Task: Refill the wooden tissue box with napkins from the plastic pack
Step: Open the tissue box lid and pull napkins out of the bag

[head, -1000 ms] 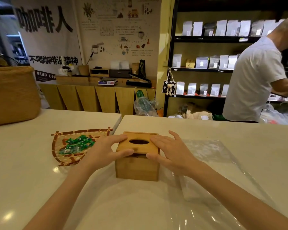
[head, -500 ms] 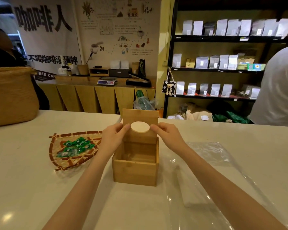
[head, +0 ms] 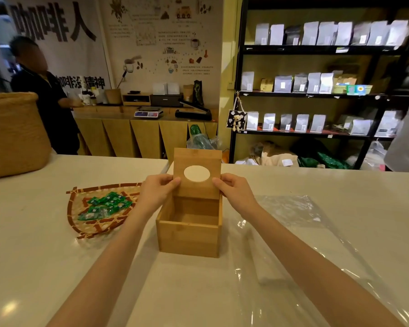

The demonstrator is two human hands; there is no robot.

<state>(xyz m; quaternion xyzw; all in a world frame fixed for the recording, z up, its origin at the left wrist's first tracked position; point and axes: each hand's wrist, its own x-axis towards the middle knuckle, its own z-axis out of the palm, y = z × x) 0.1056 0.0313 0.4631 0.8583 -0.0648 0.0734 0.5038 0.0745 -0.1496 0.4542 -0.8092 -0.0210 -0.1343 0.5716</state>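
warm indoor light | glare on counter point(head: 8, 306) | shelves point(head: 316, 95) blurred, perhaps motion | edges bowed

— What is held above the wooden tissue box point(head: 189, 232)?
— Its lid point(head: 197, 172) is held upright at the far rim, pinched by the left hand point(head: 158, 191) and right hand point(head: 236, 190).
— And beside it?
— A plastic pack point(head: 293, 237) is spread toward the counter's point(head: 33, 244) right edge.
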